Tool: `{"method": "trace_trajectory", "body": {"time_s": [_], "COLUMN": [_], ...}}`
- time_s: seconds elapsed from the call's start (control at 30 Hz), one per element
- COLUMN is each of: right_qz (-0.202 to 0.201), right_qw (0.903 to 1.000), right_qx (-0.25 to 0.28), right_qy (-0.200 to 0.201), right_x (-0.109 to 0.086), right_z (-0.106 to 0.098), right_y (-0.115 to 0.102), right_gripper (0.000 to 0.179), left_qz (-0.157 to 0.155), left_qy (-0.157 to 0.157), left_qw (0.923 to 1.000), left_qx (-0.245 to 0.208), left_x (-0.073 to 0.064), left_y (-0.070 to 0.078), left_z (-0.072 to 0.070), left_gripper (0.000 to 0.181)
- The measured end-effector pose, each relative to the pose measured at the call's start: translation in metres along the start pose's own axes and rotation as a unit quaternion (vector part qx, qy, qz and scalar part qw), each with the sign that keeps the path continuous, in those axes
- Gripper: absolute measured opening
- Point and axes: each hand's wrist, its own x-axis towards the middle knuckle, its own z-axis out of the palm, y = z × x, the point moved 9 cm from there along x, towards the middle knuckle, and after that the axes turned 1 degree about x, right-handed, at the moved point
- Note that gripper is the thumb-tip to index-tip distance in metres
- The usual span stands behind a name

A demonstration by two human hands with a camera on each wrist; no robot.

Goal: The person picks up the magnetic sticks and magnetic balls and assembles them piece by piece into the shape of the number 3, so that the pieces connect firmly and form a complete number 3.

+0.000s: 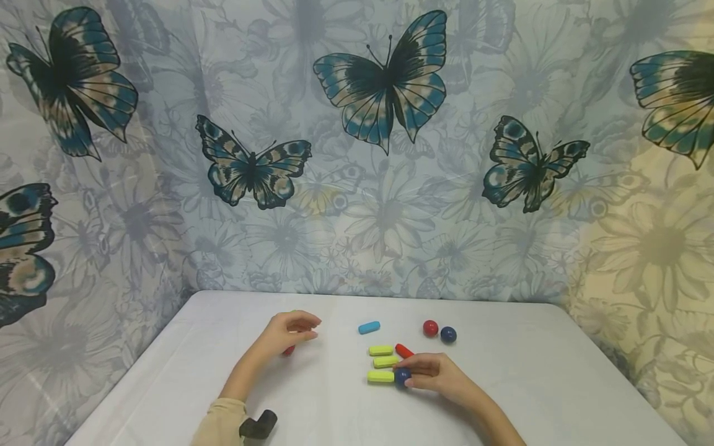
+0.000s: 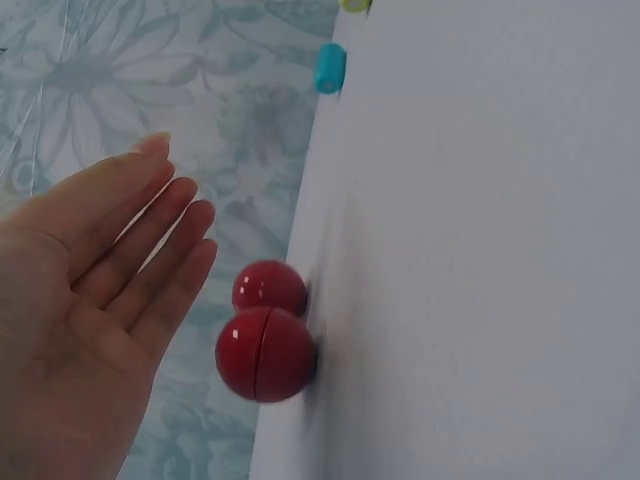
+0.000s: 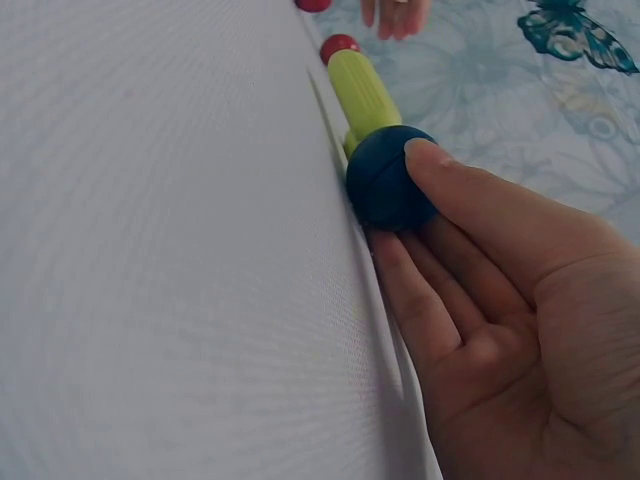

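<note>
My right hand pinches a dark blue ball between thumb and fingers, low at the table. The ball is at the right end of a yellow-green stick; whether they are joined I cannot tell. Just behind lie two more yellow-green sticks and a red stick, partly covered by the fingers. My left hand holds nothing, its fingers loosely extended above the left part of the table. Beside it in the left wrist view are two red balls; the head view shows only a bit of red under the hand.
A light blue stick lies farther back, left of a red ball and another dark blue ball. A bit of yellow-green shows behind the left hand. Butterfly-patterned cloth hangs behind the white table.
</note>
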Motion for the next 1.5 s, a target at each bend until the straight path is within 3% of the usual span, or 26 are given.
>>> {"method": "trace_trajectory", "body": {"time_s": [0.23,0.47,0.7,1.2,1.5], "right_qz": [0.010,0.007,-0.002,0.004,0.008], "right_qw": [0.9999,1.0000,0.9998,0.9997,0.9997], "right_qx": [-0.001,0.004,0.020,0.022,0.022], "right_qy": [0.003,0.001,-0.005,-0.008,-0.005], "right_x": [0.000,0.002,0.000,0.001,0.000], "right_z": [0.000,-0.001,0.001,0.000,-0.001], "right_y": [0.001,0.003,-0.001,0.002,0.004], "right_gripper": [0.038,0.039,0.040,0.040,0.040], "left_qz": [-0.024,-0.034,-0.007,-0.028,-0.021], "left_qy": [-0.012,-0.030,-0.056,-0.082,-0.086], "left_qw": [0.9996,0.9989,0.9983,0.9959,0.9949], "left_qx": [0.011,-0.002,0.011,0.027,0.048], "left_x": [-0.008,-0.014,-0.019,-0.020,-0.016], "left_y": [-0.023,-0.040,-0.043,-0.049,-0.035], "left_z": [-0.020,-0.027,-0.028,-0.022,-0.010], "left_gripper": [0.031,0.030,0.036,0.033,0.031]}}
